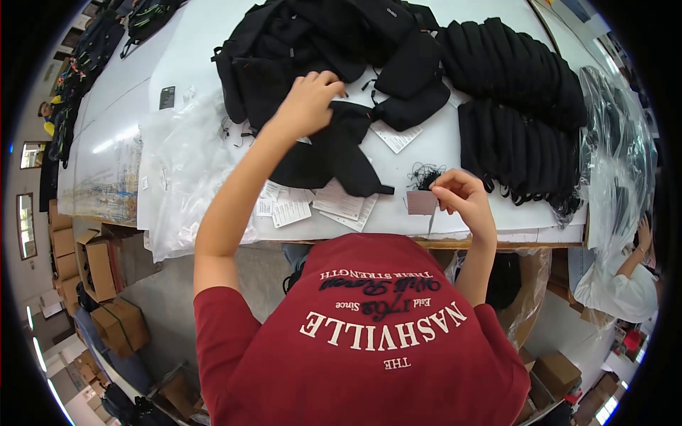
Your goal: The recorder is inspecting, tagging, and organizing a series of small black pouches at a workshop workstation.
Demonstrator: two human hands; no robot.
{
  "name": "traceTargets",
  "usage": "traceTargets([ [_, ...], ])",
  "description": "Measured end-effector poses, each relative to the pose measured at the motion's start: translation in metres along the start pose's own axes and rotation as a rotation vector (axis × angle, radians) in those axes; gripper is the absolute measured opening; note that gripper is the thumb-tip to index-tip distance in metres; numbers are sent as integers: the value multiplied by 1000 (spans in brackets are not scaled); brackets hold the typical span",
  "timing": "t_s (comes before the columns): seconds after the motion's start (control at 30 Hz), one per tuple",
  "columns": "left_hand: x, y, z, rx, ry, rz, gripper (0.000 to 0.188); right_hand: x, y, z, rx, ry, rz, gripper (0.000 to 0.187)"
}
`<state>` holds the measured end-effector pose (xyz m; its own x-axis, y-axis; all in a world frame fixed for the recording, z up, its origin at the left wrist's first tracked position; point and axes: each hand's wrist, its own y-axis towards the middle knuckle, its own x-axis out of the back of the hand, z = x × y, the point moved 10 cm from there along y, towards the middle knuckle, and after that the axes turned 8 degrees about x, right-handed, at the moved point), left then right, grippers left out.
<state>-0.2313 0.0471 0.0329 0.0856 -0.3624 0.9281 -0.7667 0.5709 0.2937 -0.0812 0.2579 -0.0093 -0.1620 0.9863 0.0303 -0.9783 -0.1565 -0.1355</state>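
Note:
My left hand [309, 105] reaches over a heap of black soft fabric items [312, 42], its fingers bent together near the upper edge of one black fabric piece [330, 149]; what they hold, if anything, is hidden. That piece lies flat, with a small tab at its near right corner. Between thumb and fingers of my right hand [463, 200] is a small brownish-pink card [422, 203], above the table's near edge. A thin shiny strip [432, 221] hangs below these fingers. Just beyond the card lies a tangle of black strings [426, 175].
White printed paper tags [291, 211] lie under and beside the black piece. Two rows of stacked black items [511, 64] stand at right, beside clear plastic bags [614, 135]. More plastic [185, 156] covers the left. Cardboard boxes [119, 325] sit below; a co-worker's arm [632, 261] shows far right.

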Motion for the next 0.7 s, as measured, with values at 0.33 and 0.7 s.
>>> traceTargets([
  [0.33, -99, -91, -112, 21, 14, 256, 33, 0, 4, 0, -34, -159, -20, 10],
  [0.7, 25, -147, -95, 406, -441, -246, 17, -90, 11, 16, 161, -396, 187, 9],
])
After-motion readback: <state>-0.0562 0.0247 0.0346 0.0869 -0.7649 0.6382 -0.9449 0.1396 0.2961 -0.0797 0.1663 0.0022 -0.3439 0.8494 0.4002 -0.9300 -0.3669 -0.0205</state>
